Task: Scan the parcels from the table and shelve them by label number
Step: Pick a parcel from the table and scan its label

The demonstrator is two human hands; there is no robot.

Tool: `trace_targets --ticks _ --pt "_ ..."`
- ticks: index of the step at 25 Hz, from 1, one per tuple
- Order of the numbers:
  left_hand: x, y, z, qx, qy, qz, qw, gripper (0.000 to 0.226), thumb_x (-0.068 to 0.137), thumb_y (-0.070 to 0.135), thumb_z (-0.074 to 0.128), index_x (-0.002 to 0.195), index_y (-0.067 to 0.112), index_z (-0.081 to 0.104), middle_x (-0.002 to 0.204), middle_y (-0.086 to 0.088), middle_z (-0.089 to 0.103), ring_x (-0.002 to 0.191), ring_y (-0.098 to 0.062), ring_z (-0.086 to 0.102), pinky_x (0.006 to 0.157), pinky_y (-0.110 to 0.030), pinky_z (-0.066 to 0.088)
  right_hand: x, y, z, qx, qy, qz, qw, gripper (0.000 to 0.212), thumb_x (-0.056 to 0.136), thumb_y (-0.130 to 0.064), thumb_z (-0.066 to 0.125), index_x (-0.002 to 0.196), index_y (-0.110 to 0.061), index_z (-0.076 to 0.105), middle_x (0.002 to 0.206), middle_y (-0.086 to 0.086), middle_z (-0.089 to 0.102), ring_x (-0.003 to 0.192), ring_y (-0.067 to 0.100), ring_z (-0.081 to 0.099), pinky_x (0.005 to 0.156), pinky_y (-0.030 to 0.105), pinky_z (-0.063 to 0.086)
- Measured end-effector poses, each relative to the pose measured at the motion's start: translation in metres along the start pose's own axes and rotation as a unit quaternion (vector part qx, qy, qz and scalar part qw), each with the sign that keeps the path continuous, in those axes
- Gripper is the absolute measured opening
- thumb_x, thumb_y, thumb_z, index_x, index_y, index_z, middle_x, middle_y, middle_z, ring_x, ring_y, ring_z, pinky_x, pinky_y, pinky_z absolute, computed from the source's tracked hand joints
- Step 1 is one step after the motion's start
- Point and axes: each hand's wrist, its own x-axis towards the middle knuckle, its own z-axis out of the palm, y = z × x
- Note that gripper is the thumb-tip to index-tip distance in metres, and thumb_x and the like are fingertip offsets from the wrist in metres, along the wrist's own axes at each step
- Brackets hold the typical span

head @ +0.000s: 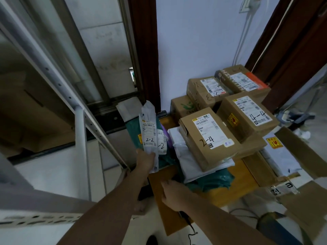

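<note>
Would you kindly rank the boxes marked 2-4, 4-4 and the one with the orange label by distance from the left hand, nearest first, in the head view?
Measured from the left hand, which grips a white 2-2 packet:
1. Box marked 2-4, to the hand's right, atop white mailers.
2. Box marked 4-4, further right and back.
3. Box with the orange label, at the back by the wall.

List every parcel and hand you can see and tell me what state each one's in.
left hand: gripping white mailers
white mailers: held upright, marked 2-2
right hand: curled low over the table edge; grip hidden
box marked 2-4: closed, on top of white bags
box marked 4-4: closed, stacked on another box
green bag: crumpled under the pile
</note>
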Motion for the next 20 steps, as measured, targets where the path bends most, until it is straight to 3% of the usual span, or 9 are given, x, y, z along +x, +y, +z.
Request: trace_targets --ticks 3,5,8,11,15,17,20 --pt "-0.002 -0.01 -0.004 -0.075 -0.024 -0.026 0.997 0.044 0.103 0.011 0.063 0.135 0.005 0.032 0.138 -0.016 0.046 0.112 -0.032 0.053 0.097 -0.058 0.055 -0.001 0.004 0.031 -0.033 -0.006 0.021 0.999 0.071 0.102 -0.037 0.047 0.156 -0.002 0.016 0.162 0.021 0.02 0.15 0.036 0.022 0.121 0.048 0.028" --pt "-0.003 -0.015 -0.004 -0.107 -0.028 -0.037 0.993 0.039 0.101 0.008 0.066 0.124 0.013 0.034 0.129 -0.014 0.051 0.108 -0.031 0.057 0.096 -0.066 0.054 -0.003 0.009 0.04 -0.053 0.044 0.028 0.997 0.075 0.1 -0.035 0.051 0.158 -0.005 0.014 0.166 0.017 0.007 0.153 0.036 0.01 0.123 0.047 0.025" --pt "-0.007 -0.021 -0.006 -0.124 -0.019 -0.035 0.992 0.038 0.097 0.009 0.072 0.114 0.017 0.039 0.125 -0.016 0.057 0.107 -0.034 0.065 0.087 -0.069 0.057 -0.009 0.018 0.048 -0.021 0.129 0.069 0.989 0.068 0.096 -0.029 0.059 0.153 -0.013 0.026 0.159 0.012 0.022 0.139 0.029 0.036 0.104 0.039 0.049" --pt "-0.013 -0.029 -0.008 -0.163 -0.034 -0.04 0.985 0.042 0.094 0.007 0.075 0.118 0.018 0.043 0.127 -0.015 0.058 0.113 -0.036 0.064 0.077 -0.069 0.059 -0.011 0.024 0.06 0.005 0.127 0.12 0.985 0.064 0.097 -0.033 0.057 0.15 -0.017 0.026 0.146 0.008 0.037 0.124 0.024 0.049 0.091 0.035 0.055" --pt "-0.017 -0.045 -0.009 -0.218 -0.111 -0.071 0.967 0.047 0.094 0.002 0.074 0.135 0.012 0.052 0.141 -0.032 0.051 0.133 -0.052 0.051 0.088 -0.074 0.044 -0.007 0.018 0.071 0.095 0.087 0.2 0.971 0.062 0.095 -0.044 0.057 0.144 -0.016 0.03 0.132 0.005 0.055 0.11 0.021 0.065 0.085 0.034 0.058" --pt "-0.024 -0.048 -0.015 -0.241 -0.125 -0.084 0.959 0.033 0.098 0.0 0.069 0.126 0.016 0.063 0.127 -0.024 0.062 0.116 -0.042 0.062 0.091 -0.065 0.048 -0.005 0.015 0.073 0.102 0.065 0.193 0.974 0.071 0.094 -0.046 0.057 0.148 -0.014 0.025 0.137 0.007 0.053 0.114 0.023 0.064 0.09 0.036 0.057" --pt "-0.028 -0.056 -0.026 -0.255 -0.107 -0.049 0.96 0.032 0.099 -0.001 0.067 0.126 0.016 0.066 0.099 -0.012 0.069 0.083 -0.027 0.063 0.073 -0.048 0.052 -0.006 0.009 0.071 0.114 0.033 0.191 0.974 0.081 0.093 -0.043 0.062 0.153 -0.013 0.016 0.143 0.009 0.048 0.12 0.024 0.06 0.096 0.036 0.054"
